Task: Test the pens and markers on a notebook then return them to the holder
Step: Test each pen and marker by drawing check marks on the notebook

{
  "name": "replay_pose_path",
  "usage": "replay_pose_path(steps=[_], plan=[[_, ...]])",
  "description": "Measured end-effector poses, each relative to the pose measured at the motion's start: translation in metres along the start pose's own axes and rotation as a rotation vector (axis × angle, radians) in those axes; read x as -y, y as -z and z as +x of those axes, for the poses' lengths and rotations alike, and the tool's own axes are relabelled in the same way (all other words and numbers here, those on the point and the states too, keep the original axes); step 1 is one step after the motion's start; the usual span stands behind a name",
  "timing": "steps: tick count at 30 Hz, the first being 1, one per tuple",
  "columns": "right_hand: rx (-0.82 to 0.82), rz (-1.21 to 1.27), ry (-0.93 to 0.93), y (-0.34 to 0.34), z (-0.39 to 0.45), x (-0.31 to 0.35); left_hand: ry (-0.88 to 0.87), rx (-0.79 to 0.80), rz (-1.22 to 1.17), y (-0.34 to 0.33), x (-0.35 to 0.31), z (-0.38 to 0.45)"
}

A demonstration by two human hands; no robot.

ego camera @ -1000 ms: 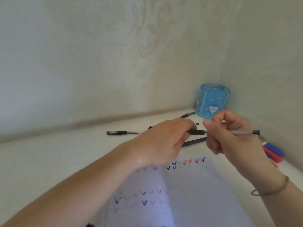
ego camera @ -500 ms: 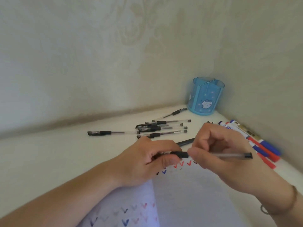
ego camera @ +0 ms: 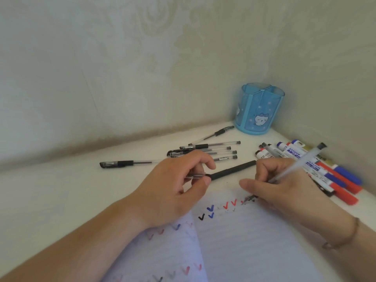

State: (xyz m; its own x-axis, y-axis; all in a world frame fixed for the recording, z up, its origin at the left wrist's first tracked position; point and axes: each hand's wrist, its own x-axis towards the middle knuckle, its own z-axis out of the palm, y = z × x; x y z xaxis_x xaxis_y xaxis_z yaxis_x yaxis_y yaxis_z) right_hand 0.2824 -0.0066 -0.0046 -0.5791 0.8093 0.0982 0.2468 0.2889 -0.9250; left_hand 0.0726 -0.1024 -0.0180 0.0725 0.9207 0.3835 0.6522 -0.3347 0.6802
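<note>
Head view. The right hand [ego camera: 284, 186], lower right of centre, grasps a clear-barrelled pen [ego camera: 297, 163] in a writing grip; its tip rests on the open notebook [ego camera: 244, 241] at the end of a row of red, blue and black tick marks [ego camera: 221, 208]. The barrel slants up to the right, its dark end cap above the markers.

The left hand [ego camera: 175, 184], at centre, has its fingers curled and pinches a small clear pen cap [ego camera: 196, 176] between thumb and fingers. Just beside it a black pen [ego camera: 232, 169] lies on the bench [ego camera: 50, 200], slanting up to the right.

A cluster of capped pens [ego camera: 211, 149] lies on the bench above the left hand; one more pen [ego camera: 124, 163] lies apart to its left.

Red and blue markers [ego camera: 333, 176] lie in a group at the right edge.

The blue holder [ego camera: 258, 110] stands upright in the corner, upper right of centre, with no pens visible in it.
</note>
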Motion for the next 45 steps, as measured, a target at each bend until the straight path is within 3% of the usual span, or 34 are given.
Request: replay_pose_path(steps=[6, 21, 25, 29, 40, 45], plan=[[0.024, -0.167, 0.037, -0.004, 0.001, -0.001, 0.013, -0.004, 0.150, 0.000, 0.002, -0.001], [0.042, -0.200, 0.017, -0.002, 0.003, -0.001, -0.010, 0.007, 0.184, -0.002, 0.001, 0.000], [0.004, 0.036, 0.019, 0.000, 0.002, 0.002, -0.017, 0.006, 0.138, -0.001, -0.001, 0.002], [0.154, 0.376, 0.075, 0.006, 0.000, 0.005, -0.022, -0.009, 0.077, -0.002, -0.004, 0.002], [0.264, 0.390, 0.147, -0.005, -0.005, 0.004, -0.147, -0.066, 0.008, -0.005, -0.005, 0.001], [0.165, 0.429, 0.148, -0.012, -0.008, 0.004, -0.176, -0.066, -0.073, -0.005, -0.007, -0.004]])
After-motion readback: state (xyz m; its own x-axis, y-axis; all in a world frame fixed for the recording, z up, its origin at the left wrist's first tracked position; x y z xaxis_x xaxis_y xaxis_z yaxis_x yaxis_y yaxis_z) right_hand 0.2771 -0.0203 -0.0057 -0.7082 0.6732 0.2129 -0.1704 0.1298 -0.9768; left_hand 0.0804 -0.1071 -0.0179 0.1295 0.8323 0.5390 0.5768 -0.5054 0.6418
